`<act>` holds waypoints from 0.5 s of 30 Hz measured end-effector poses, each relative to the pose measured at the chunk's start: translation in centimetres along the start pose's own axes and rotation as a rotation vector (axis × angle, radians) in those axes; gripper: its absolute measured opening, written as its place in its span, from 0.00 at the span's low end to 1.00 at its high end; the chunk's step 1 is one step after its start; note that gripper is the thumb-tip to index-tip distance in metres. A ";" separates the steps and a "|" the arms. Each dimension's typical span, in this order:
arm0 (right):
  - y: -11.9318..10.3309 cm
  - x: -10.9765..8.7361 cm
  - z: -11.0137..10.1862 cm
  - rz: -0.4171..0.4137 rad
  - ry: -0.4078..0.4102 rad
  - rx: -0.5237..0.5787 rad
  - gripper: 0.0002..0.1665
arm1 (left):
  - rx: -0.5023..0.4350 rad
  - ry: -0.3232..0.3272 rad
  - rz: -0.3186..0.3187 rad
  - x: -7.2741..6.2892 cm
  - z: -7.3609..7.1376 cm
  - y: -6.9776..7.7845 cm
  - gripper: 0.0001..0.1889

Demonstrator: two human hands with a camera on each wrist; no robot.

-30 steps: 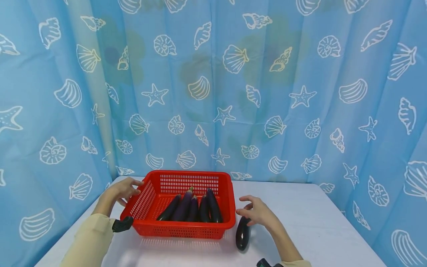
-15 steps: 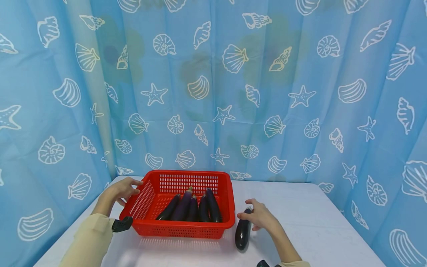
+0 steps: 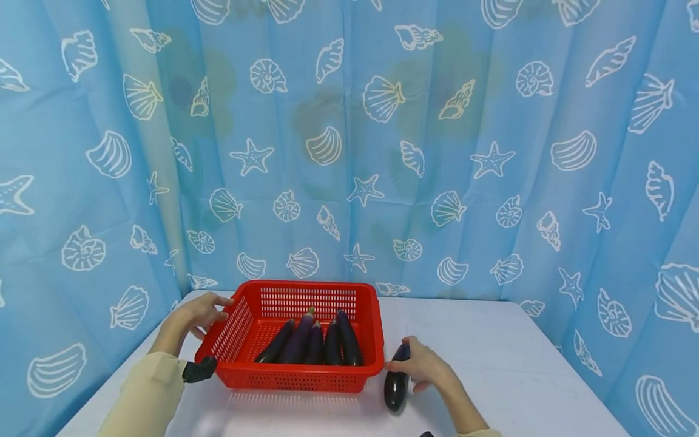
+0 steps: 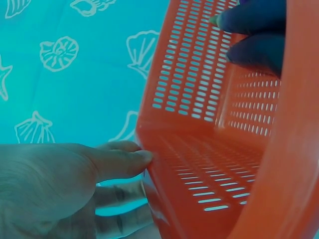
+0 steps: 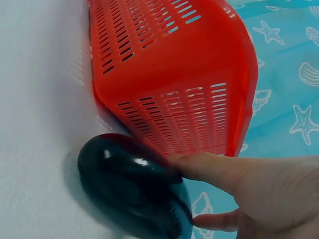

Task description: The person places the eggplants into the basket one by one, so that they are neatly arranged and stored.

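In the head view my left hand is at the left rim of a red plastic basket. In the left wrist view its thumb lies on the rim and its other fingers pass behind the outer wall. Several dark purple eggplants lie side by side inside. To the right of the basket, a single glossy eggplant lies on the table. My right hand grips its upper part, thumb on one side and fingers on the other; in the right wrist view the thumb presses this eggplant close to the basket wall.
A white-covered table carries everything. Behind it and at both sides hangs a blue curtain printed with white shells and starfish. The basket's slotted right wall stands close beside the loose eggplant.
My right hand has come down onto the loose eggplant and its fingers have closed around the upper part. The left hand stays at the basket rim. The basket has not visibly moved.
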State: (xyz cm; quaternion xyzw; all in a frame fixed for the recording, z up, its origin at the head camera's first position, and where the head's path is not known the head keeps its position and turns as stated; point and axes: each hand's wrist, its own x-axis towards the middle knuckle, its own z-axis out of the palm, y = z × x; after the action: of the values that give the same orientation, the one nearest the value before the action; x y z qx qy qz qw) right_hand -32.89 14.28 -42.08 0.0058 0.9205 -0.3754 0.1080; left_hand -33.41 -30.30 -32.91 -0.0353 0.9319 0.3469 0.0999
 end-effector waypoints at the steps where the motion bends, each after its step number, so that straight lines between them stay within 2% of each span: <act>1: 0.1 0.0 0.1 0.003 -0.007 0.011 0.50 | 0.001 0.000 0.001 0.0 0.0 0.0 0.28; 9: 0.1 0.0 0.3 0.006 -0.034 0.034 0.49 | 0.000 0.005 0.004 0.1 0.1 -0.2 0.28; 15: -0.1 -0.2 0.1 0.024 -0.059 0.045 0.53 | 0.004 -0.003 0.004 0.2 0.0 -0.3 0.28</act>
State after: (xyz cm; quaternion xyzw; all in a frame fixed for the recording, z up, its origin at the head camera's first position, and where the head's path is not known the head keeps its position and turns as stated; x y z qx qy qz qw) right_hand -32.67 14.17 -41.99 0.0080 0.9081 -0.3949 0.1393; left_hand -33.58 -30.46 -33.15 -0.0326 0.9325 0.3455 0.1004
